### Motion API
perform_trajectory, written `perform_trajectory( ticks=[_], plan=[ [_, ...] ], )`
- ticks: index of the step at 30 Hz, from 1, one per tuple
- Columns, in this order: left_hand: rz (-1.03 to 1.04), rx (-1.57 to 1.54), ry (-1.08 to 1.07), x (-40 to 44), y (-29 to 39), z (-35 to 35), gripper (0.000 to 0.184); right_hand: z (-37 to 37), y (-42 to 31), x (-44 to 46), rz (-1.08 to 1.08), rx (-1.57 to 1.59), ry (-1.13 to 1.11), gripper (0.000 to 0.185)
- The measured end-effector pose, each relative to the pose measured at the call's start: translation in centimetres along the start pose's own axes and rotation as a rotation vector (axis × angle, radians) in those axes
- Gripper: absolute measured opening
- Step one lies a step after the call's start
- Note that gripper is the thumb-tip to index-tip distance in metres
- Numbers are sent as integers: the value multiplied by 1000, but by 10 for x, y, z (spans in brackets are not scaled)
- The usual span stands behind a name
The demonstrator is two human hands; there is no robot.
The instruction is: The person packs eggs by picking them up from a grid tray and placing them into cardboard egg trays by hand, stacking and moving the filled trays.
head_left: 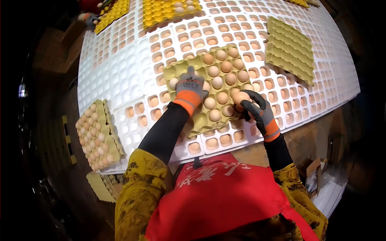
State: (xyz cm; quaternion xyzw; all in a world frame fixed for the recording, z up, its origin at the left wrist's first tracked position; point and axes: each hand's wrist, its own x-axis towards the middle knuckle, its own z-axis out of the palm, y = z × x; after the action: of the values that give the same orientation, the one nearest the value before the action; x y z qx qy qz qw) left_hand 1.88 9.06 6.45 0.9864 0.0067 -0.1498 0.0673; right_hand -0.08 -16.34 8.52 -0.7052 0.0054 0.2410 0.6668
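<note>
A yellowish pulp egg tray (195, 127) lies in front of me on the white foam trays. Several brown eggs (217, 82) fill mainly its middle and right, while many cups on its left hold none. My left hand (191, 85), in a grey glove with an orange cuff, rests over the tray's left part, index finger stretched forward and thumb apart beside an egg. Its other fingers are partly hidden. At the tray's right edge, my right hand (259, 112) grips an egg (240, 97) between thumb and fingers.
White foam trays (120, 86) cover the table, many holding eggs. A full pulp tray (94, 136) sits at the left edge. Another pulp tray (289, 50) lies at right. Yellow trays (159, 14) and another person's gloved hand (90, 19) are at the far side.
</note>
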Motion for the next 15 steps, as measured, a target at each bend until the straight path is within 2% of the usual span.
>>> perform_trajectory(
  ticks=[2, 3, 5, 6, 8, 11, 12, 14, 15],
  plan=[
    [19, -156, 155, -6, -8, 16, 43, -4, 14, 6, 5, 4, -73, 38],
    [31, -293, 320, -20, -9, 19, 47, -1, 13, 7, -14, 30, -89, 39],
    [28, -546, 494, -63, -24, 18, 50, 14, 2, 0, 44, 149, -129, 40],
    [17, -652, 596, -89, -35, 18, 52, 24, 3, -1, 29, 69, -154, 40],
    [-107, -669, 673, -143, -73, 26, 52, 46, 5, -2, -11, -101, -192, 40],
    [-433, -701, 704, -220, -145, 66, 46, 115, 0, -5, -466, -358, -402, 41],
    [-506, -709, 689, -238, -163, 80, 44, 141, 5, -7, -512, -456, -418, 42],
    [-475, -711, 637, -255, -176, 94, 45, 191, 10, -13, -559, -705, -459, 46],
    [-461, -712, 612, -262, -182, 99, 45, 215, 13, -13, -578, -789, -467, 42]
  ],
)
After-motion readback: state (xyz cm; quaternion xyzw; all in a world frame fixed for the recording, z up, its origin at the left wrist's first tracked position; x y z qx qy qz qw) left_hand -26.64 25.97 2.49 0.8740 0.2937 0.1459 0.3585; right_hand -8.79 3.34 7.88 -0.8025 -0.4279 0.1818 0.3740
